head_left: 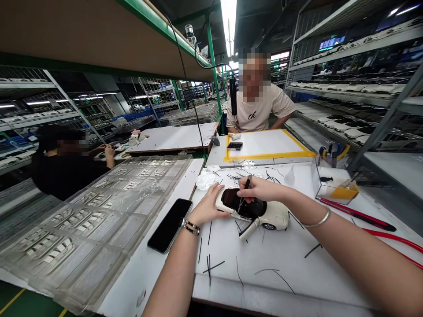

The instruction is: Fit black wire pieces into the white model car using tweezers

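A white model car (277, 215) with a dark roof lies on the white table, its near-side door (249, 230) swung open. My left hand (209, 204) is closed around one end of the car and steadies it. Above the cabin, my right hand (257, 190) pinches a slim tool with a dark upper end (248, 180). Its thin pale tip points down at the near-side door opening; whether it touches is hard to tell. Thin black strips (209, 268) are scattered around the car.
Left of the car lie a black phone (169, 224) and a clear compartment tray (114, 246) of small white parts. Crumpled plastic (205, 179) sits behind. At right are a clear tool box (333, 185) and red-handled pliers or cutters (393, 233). Two people (259, 110) sit nearby.
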